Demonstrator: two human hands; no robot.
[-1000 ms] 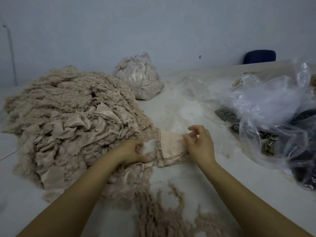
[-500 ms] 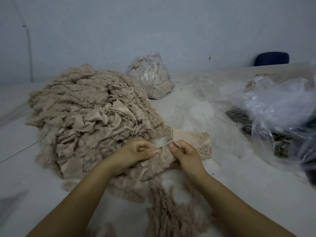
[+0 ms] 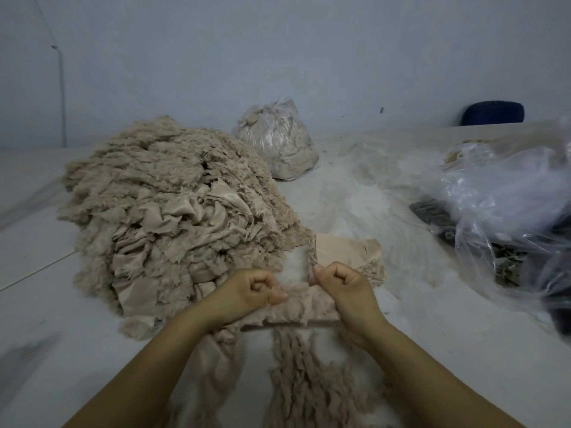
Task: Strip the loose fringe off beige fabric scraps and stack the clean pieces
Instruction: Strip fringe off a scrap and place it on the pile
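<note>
Crowding both hands (image 3: 247,293) (image 3: 346,291): scrap heap (image 3: 167,211) left, plastic bags (image 3: 509,193) right.

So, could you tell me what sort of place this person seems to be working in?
Probably a small textile or garment workshop, at a sorting table. A big heap of beige fabric scraps covers the white table, clear plastic bags hold more material, and both hands grip a fringed scrap.

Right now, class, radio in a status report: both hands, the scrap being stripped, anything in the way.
Left hand and right hand both pinching the fringed scrap. Clean stack just beyond. Big scrap pile hard left; nothing blocking.
</note>
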